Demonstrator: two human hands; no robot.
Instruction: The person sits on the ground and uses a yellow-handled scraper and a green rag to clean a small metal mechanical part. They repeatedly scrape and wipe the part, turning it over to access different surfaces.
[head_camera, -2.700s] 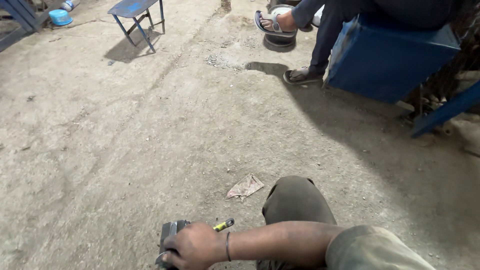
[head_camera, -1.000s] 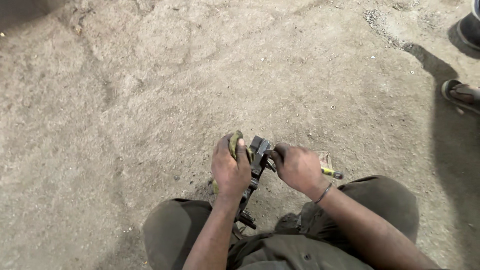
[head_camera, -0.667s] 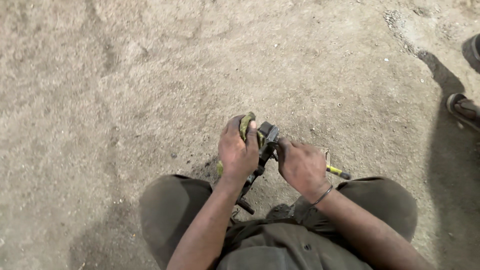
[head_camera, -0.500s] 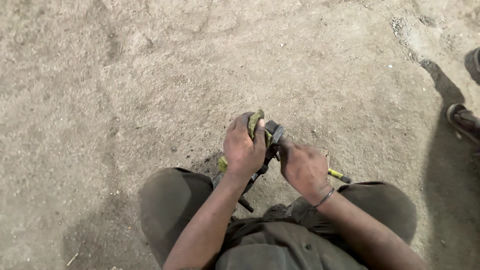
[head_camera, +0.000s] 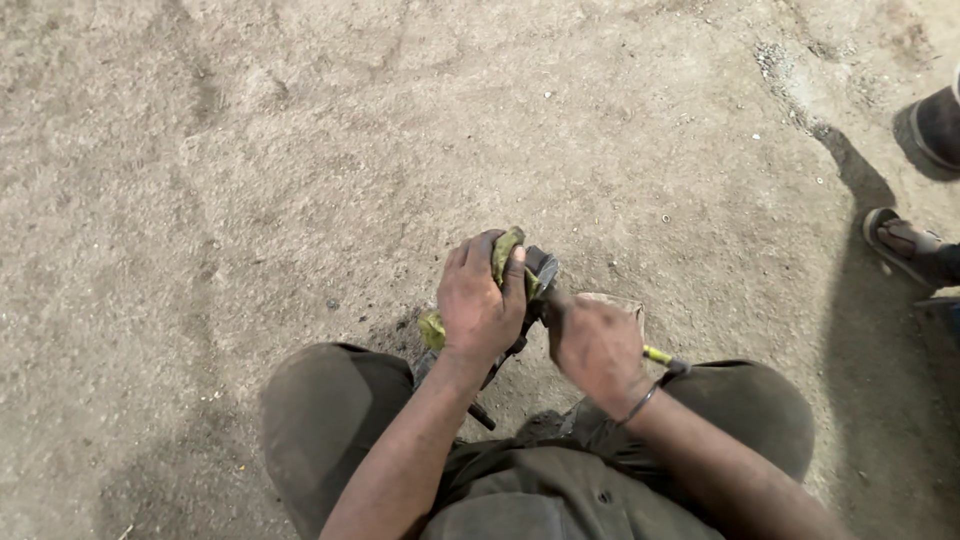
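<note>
The person's left hand (head_camera: 480, 305) clamps a dark metal part (head_camera: 540, 270) wrapped in green cloth (head_camera: 505, 252). The right hand (head_camera: 595, 345), at its four o'clock, grips a yellow-handled tool (head_camera: 660, 357) pointing toward ten o'clock.

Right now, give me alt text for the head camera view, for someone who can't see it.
Seen from above, a squatting person's left hand grips a dark metal part wrapped in a yellow-green rag, while the right hand works a yellow-handled tool against it. Bare dirt ground surrounds them, and another person's sandalled foot shows at the right edge.
</note>
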